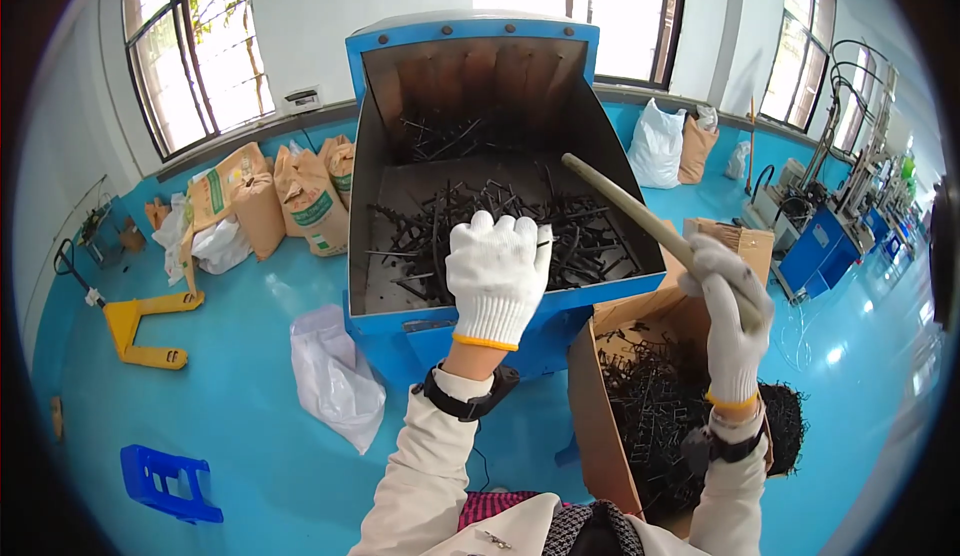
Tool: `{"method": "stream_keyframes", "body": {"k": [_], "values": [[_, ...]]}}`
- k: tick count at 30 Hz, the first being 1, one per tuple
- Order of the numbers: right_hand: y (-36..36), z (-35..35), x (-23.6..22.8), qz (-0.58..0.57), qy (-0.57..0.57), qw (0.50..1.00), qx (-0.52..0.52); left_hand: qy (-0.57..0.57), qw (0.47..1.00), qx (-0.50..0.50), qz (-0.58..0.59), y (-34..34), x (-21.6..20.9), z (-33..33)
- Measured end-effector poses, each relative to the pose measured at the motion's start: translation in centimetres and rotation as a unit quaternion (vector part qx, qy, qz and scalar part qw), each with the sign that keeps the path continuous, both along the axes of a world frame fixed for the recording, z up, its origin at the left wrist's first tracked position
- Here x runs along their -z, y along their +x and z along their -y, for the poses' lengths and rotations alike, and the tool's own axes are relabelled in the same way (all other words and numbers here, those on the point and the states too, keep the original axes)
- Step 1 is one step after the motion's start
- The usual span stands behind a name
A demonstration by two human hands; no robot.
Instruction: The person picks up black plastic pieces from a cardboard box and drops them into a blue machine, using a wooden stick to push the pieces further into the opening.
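Observation:
My left hand (497,271), in a white knit glove with a yellow cuff edge, is over the front of a blue machine's dark metal hopper (400,301). Its fingers are curled closed with the back of the hand facing me, so what they hold, if anything, is hidden. Around and behind it lies a heap of thin black plastic sprues (590,241). My right hand (735,311), gloved the same way, is wrapped round a long pale stick (630,201). The stick slants up and left, its far end above the hopper's right side.
Below my right hand stands an open cardboard box (610,426) full of black sprues. A white sack (335,376) lies left of the machine. Further left are a yellow pallet jack (140,331), a blue plastic stool (170,486) and several paper sacks (310,201). Other equipment (825,256) stands at right.

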State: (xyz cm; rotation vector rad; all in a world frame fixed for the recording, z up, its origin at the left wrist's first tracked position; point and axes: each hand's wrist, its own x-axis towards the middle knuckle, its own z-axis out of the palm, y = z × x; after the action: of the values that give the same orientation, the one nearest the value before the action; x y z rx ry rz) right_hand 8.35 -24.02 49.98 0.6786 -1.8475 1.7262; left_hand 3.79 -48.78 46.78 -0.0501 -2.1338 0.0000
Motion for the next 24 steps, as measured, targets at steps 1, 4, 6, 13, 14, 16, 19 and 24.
{"method": "stream_keyframes", "body": {"k": [1, 4, 6, 13, 14, 16, 19, 24], "values": [[-0.7, 0.6, -0.8, 0.008, 0.022, 1.000, -0.011, 0.007, 1.000, 0.010, -0.005, 0.1, -0.2, 0.0], [-4.1, 2.0, -2.0, 0.047, 0.035, 0.998, -0.003, 0.024, 0.999, 0.036, -0.014, 0.0, -0.3, -0.2], [-5.8, 2.8, -2.8, 0.064, 0.041, 0.997, 0.001, 0.018, 0.999, 0.043, 0.006, 0.0, -0.3, -0.3], [-11.5, 7.9, -3.3, 0.116, 0.132, 0.984, 0.001, 0.024, 0.998, 0.058, 0.025, 0.3, -0.5, 0.3], [-12.2, 7.9, -3.6, 0.115, 0.135, 0.984, 0.003, 0.025, 0.998, 0.061, 0.013, 0.3, -0.6, 0.1], [-13.7, 8.3, -3.8, 0.102, 0.177, 0.979, -0.014, 0.026, 0.998, 0.060, 0.003, 0.0, -0.5, -0.2], [-13.7, 8.3, -5.0, 0.092, 0.190, 0.977, -0.022, 0.025, 0.998, 0.063, -0.017, -0.1, -0.4, 0.0], [-12.7, 7.0, -7.7, 0.083, 0.165, 0.983, -0.004, 0.014, 0.999, 0.038, 0.000, -0.1, -0.3, 0.3]]}}
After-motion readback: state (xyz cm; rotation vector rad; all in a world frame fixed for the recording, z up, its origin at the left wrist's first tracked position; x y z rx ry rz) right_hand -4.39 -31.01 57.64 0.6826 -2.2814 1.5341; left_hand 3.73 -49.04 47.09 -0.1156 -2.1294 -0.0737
